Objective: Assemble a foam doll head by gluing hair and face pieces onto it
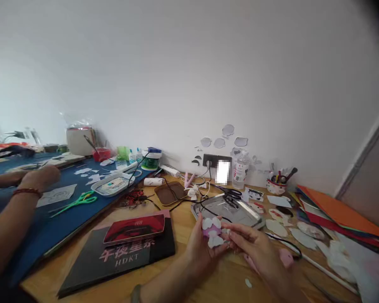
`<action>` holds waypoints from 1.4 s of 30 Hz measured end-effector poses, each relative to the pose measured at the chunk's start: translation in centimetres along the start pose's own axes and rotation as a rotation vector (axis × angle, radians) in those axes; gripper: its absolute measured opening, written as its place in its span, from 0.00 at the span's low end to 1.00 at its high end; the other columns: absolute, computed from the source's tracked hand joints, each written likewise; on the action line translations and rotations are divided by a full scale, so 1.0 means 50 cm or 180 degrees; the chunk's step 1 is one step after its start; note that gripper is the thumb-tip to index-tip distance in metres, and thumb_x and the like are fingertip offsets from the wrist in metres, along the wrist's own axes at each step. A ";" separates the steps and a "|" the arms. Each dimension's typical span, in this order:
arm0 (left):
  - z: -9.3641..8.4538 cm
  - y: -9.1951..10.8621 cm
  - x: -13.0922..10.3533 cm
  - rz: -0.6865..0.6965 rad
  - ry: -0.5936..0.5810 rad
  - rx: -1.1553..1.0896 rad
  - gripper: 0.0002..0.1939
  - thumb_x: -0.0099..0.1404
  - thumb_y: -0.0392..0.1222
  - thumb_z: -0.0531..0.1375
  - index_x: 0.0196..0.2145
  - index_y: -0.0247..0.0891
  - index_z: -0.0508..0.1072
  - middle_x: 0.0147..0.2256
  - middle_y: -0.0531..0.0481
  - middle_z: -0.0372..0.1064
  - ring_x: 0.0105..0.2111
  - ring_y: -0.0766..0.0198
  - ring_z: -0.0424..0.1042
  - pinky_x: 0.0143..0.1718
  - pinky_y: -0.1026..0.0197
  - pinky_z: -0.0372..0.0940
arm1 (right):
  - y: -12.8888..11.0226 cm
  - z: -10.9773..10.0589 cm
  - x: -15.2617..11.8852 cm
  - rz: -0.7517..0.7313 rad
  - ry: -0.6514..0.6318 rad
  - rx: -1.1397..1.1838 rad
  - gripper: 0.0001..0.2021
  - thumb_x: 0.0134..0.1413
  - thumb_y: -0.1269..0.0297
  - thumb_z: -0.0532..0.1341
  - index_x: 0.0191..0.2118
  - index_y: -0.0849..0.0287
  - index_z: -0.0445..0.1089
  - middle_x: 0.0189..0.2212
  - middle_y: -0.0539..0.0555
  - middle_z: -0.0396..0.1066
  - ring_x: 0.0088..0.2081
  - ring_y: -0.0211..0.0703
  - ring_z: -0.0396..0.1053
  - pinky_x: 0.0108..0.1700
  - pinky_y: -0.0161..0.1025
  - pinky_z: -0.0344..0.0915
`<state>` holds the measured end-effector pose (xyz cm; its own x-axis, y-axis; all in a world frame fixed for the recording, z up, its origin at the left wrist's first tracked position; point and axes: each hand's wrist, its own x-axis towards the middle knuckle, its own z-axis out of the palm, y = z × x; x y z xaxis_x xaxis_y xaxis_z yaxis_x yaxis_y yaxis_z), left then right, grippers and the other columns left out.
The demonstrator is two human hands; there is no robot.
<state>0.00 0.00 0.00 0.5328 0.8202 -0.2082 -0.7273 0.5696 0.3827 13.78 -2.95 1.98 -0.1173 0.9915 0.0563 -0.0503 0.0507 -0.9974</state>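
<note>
head view: both of the person's hands meet low in the middle of the wooden surface (pixel 82 269), just in front of a metal tray (pixel 240 210). the left hand (pixel 202 248) cups a small paper flower (pixel 213 231) of white and pink petals from below and behind, and the right hand (pixel 255 248) comes in from the side with its fingertips (pixel 232 235) pinched on the petals' edge. so each grip is closed on the flower, which sits lifted a little off the wood between the two hands

judging by its look, the flower is very light, soft and easily creased. the thin petals would bend or tear under a hard squeeze, and any glued joints could pull apart. the safest hold looks to be at the base, where the layers meet, with only a light touch on the petal rims

room is tight. a black cable (pixel 183 202) loops across the wood toward the tray, black scissors (pixel 232 194) lie on the tray's far rim, and paper cutouts (pixel 284 227) are scattered just to the right. a black box with a red lid (pixel 132 229) sits near on the left. the barest wood is directly below the hands, toward the near edge

further left, another person's hand (pixel 39 176) rests on a blue mat (pixel 50 227) near green scissors (pixel 78 201), well apart from the flower
</note>
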 end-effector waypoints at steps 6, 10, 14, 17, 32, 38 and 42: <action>0.000 -0.005 -0.008 -0.0105 -0.0010 0.0058 0.26 0.59 0.58 0.47 0.43 0.33 0.63 0.33 0.45 0.67 0.27 0.63 0.68 0.31 0.59 0.64 | 0.009 0.002 -0.022 0.0030 0.0208 -0.0179 0.12 0.39 0.59 0.64 0.32 0.58 0.70 0.23 0.50 0.72 0.24 0.38 0.68 0.26 0.33 0.64; 0.002 -0.003 -0.012 0.0006 0.0075 0.0185 0.27 0.59 0.58 0.47 0.45 0.32 0.63 0.35 0.45 0.66 0.30 0.62 0.68 0.32 0.59 0.64 | 0.016 0.006 -0.029 -0.0027 0.0381 -0.0237 0.11 0.39 0.59 0.64 0.30 0.59 0.71 0.23 0.50 0.72 0.24 0.38 0.68 0.26 0.33 0.64; 0.004 0.001 -0.012 0.0048 0.0044 0.0208 0.28 0.59 0.58 0.47 0.45 0.33 0.63 0.35 0.45 0.66 0.29 0.63 0.67 0.31 0.60 0.63 | 0.026 0.009 -0.027 -0.0002 0.0453 -0.0236 0.12 0.38 0.60 0.64 0.32 0.59 0.72 0.26 0.52 0.73 0.26 0.38 0.68 0.28 0.34 0.65; 0.004 0.002 -0.012 0.0042 0.0014 0.0166 0.28 0.59 0.59 0.46 0.46 0.33 0.63 0.36 0.44 0.66 0.30 0.62 0.68 0.30 0.60 0.62 | 0.032 0.013 -0.027 -0.0011 0.0487 -0.0282 0.12 0.38 0.60 0.64 0.32 0.58 0.72 0.28 0.52 0.74 0.27 0.39 0.69 0.29 0.34 0.65; -0.001 0.002 -0.015 0.0042 -0.0307 -0.0025 0.25 0.61 0.56 0.43 0.46 0.35 0.63 0.38 0.44 0.64 0.33 0.61 0.67 0.30 0.63 0.62 | 0.032 0.027 -0.049 -0.1351 0.0652 -0.2149 0.07 0.49 0.63 0.56 0.30 0.56 0.70 0.30 0.52 0.71 0.33 0.41 0.68 0.33 0.35 0.65; 0.000 0.001 -0.014 0.0064 -0.0333 -0.0023 0.27 0.61 0.57 0.43 0.48 0.35 0.61 0.38 0.43 0.64 0.36 0.59 0.67 0.33 0.61 0.62 | 0.043 0.026 -0.044 -0.0920 0.0936 -0.1895 0.07 0.47 0.61 0.58 0.32 0.56 0.69 0.30 0.52 0.72 0.32 0.41 0.70 0.34 0.36 0.66; 0.002 0.002 -0.016 0.0074 -0.0331 -0.0091 0.28 0.60 0.57 0.44 0.50 0.35 0.60 0.38 0.43 0.63 0.37 0.58 0.67 0.36 0.61 0.62 | 0.038 0.030 -0.040 -0.0388 0.1008 -0.1211 0.09 0.43 0.59 0.60 0.31 0.57 0.68 0.29 0.53 0.72 0.32 0.42 0.70 0.32 0.35 0.67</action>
<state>-0.48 -0.59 0.28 0.5564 0.8243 -0.1045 -0.7513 0.5529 0.3603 12.41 -5.04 0.03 0.1762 0.9604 0.2161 0.3269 0.1500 -0.9331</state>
